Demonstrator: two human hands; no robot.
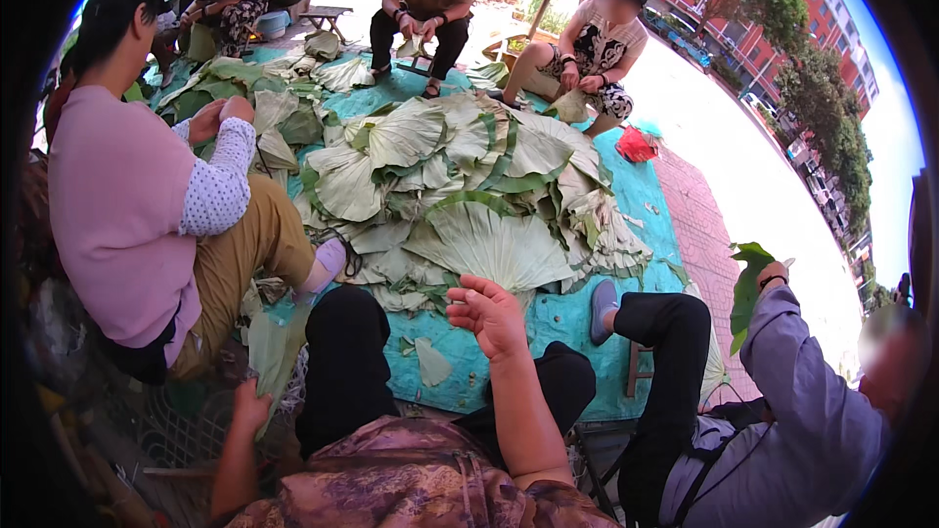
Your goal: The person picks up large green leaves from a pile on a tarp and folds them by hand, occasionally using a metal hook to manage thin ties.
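Note:
Down at the left, my left hand (252,405) grips the edge of a folded pale-green lotus leaf (274,347), which hangs beside my left knee. My right hand (489,318) is raised over my lap, palm up, fingers loosely bent and apart, with nothing visible in it. Beyond it, a broad lotus leaf (494,244) lies fanned out on the near side of a big heap of lotus leaves (430,152). A torn leaf piece (431,362) rests on the teal ground sheet (460,381) in front of me.
Close on my left sits a person in a pink top (122,205); on my right, a person in grey (773,420) holds up a green leaf (747,288). Across the heap, several people work seated with leaves. A red bag (637,144) lies at the sheet's right edge.

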